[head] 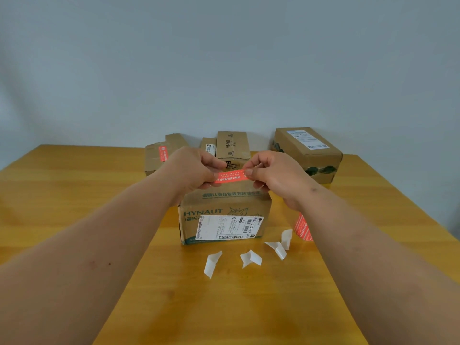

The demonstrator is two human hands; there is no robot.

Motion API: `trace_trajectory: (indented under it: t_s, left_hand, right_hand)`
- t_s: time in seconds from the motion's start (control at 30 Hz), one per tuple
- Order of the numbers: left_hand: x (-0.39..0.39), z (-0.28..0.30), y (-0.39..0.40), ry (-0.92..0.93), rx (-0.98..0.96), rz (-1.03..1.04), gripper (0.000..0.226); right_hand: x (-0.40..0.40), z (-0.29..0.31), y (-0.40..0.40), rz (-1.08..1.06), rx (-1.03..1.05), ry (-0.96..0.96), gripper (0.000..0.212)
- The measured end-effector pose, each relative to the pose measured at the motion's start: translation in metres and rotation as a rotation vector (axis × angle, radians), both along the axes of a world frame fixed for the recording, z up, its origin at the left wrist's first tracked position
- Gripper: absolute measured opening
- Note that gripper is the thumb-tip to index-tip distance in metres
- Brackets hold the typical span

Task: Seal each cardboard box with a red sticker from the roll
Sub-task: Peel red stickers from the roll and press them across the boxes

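Both hands, left [193,168] and right [273,174], pinch red sticker [231,176] above box [225,220].

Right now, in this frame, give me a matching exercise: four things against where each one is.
Things:
1. red sticker
2. sticker roll
3. backing scraps
4. HYNAUT box

Places:
A. lying on the table in front of the box
B. pinched between both hands
C. partly hidden by the right forearm
D. below the hands, label facing the camera

Pairs: 1-B, 2-C, 3-A, 4-D

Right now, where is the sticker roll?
In the head view, the sticker roll stands on the table at right, beside the front box, partly hidden behind the right forearm.
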State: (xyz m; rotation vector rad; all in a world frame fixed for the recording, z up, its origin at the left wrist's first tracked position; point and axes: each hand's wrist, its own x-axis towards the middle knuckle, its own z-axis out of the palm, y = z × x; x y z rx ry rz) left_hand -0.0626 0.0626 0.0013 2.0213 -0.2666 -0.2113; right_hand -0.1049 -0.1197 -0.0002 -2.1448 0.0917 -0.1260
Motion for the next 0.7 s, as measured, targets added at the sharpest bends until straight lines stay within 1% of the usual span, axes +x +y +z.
trace_trajectory:
  t_s: [0.07, 0.13, 0.17, 0.2, 0.27, 0.33, 0.37, 0.43, 0.53, 0.6, 0.63, 0.7]
  left_hand:
    - [0.0, 0.002, -0.001, -0.072, 0.106, -0.016, 0.034]
    - [-0.002, 0.007, -0.003, -0.195, 0.302, -0.016, 0.035]
    - [-0.004, 0.009, -0.005, -0.24, 0.358, -0.001, 0.035]
    - [-0.006, 0.012, -0.006, -0.262, 0.355, 0.01, 0.033]
    - [-0.008, 0.016, -0.008, -0.262, 0.248, -0.025, 0.033]
    - [-0.01, 0.016, -0.011, -0.222, 0.158, -0.108, 0.029]
    - [-0.009, 0.015, -0.013, -0.213, 0.154, -0.124, 0.023]
    - [-0.005, 0.011, -0.014, -0.205, 0.113, -0.08, 0.011]
    - [0.0, 0.008, -0.012, -0.076, -0.14, 0.037, 0.013]
    - [-0.001, 0.007, -0.013, 0.017, -0.308, 0.102, 0.014]
    - [-0.003, 0.007, -0.014, 0.056, -0.379, 0.121, 0.014]
    - [-0.005, 0.008, -0.016, 0.113, -0.478, 0.153, 0.014]
  right_hand:
    - [0.002, 0.002, 0.001, -0.008, -0.016, -0.032, 0.013]
    - [0.003, 0.006, 0.002, -0.011, -0.041, -0.076, 0.02]
    - [0.003, 0.009, 0.003, -0.003, -0.054, -0.093, 0.023]
    - [0.003, 0.011, 0.004, 0.016, -0.067, -0.102, 0.025]
    - [0.003, 0.016, 0.007, 0.079, -0.09, -0.107, 0.025]
    - [0.002, 0.019, 0.012, 0.155, -0.122, -0.12, 0.022]
    - [0.002, 0.019, 0.014, 0.181, -0.122, -0.132, 0.02]
    - [0.004, 0.019, 0.017, 0.166, -0.076, -0.165, 0.021]
    - [0.006, 0.015, 0.017, -0.01, 0.09, -0.164, 0.04]
    - [0.004, 0.012, 0.017, -0.026, 0.103, -0.089, 0.052]
    - [0.003, 0.01, 0.018, 0.016, 0.096, -0.041, 0.052]
    - [0.001, 0.006, 0.021, 0.074, 0.133, 0.008, 0.035]
